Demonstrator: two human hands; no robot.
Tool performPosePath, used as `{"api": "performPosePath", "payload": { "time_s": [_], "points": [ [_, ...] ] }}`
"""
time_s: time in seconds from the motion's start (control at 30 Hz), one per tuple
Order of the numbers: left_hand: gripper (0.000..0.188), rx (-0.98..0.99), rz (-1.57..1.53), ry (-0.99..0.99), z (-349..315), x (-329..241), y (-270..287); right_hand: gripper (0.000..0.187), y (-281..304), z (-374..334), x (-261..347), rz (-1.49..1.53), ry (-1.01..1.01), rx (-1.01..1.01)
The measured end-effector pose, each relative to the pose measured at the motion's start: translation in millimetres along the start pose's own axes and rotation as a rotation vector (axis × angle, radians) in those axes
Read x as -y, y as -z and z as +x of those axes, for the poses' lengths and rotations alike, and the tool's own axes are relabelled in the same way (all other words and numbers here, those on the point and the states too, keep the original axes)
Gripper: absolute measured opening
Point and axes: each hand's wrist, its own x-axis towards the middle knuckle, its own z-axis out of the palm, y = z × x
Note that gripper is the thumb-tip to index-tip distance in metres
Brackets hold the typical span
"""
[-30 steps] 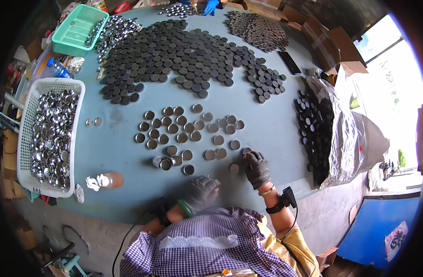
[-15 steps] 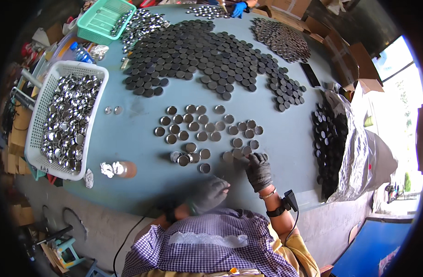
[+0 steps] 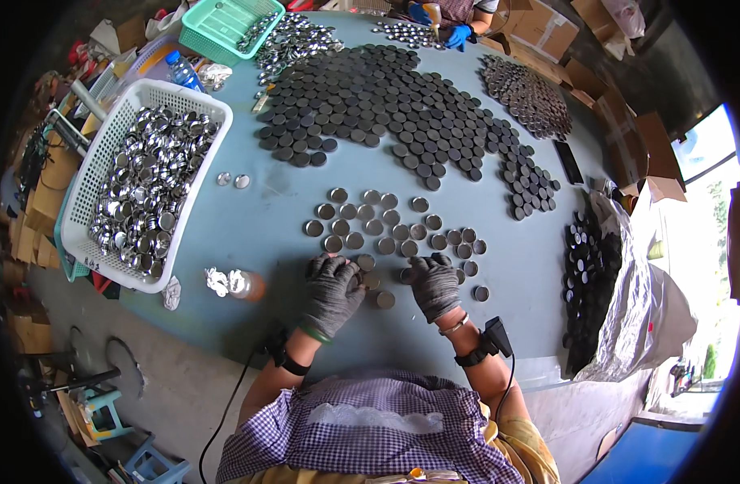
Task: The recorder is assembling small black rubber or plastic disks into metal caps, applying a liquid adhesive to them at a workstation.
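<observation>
Shallow round metal caps lie in a loose group in front of me, open side up. My left hand, in a grey glove, closes its bent fingers over caps at the near left of the group. Two more caps lie just right of that hand. On the other side, my right hand, also gloved, has its fingers bent together on a cap at its thumb side. Its palm side is hidden. A single cap lies to the right of it.
Dark round discs cover the table's far middle. A white basket of shiny caps stands left, near a small jar. A black phone and a silver sack lie right. Across the table, a co-worker's blue-gloved hand shows.
My left hand has moved forward from the table's near edge onto the caps. My right hand has shifted slightly left among the caps. The whole view has swung, moving the table rightward in the picture.
</observation>
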Motion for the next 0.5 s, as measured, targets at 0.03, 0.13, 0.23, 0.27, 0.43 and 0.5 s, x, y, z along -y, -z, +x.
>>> {"api": "performPosePath", "payload": {
  "time_s": [0.03,0.13,0.23,0.27,0.43,0.5],
  "points": [
    [0.041,-0.005,-0.001,0.004,-0.8,1.9,0.9,0.029,-0.1,0.9,0.4,0.022,-0.017,-0.093],
    [0.037,0.041,-0.003,0.083,-8.6,11.3,6.6,0.037,1.9,11.4,16.7,0.086,0.021,-0.218],
    [0.036,0.038,0.011,0.206,-20.9,22.0,13.0,0.046,-1.7,29.0,39.2,0.067,0.163,-0.177],
    [0.037,0.038,-0.037,0.285,-25.0,24.2,16.9,0.046,0.0,35.9,45.2,0.068,0.17,-0.174],
    [0.044,-0.084,-0.017,0.298,-33.8,22.9,32.9,0.055,-1.5,50.9,46.3,0.134,0.199,0.08],
    [0.048,-0.155,0.066,0.149,-22.5,6.4,33.6,0.057,-4.9,48.3,27.5,0.327,0.262,0.118]
  ]
}}
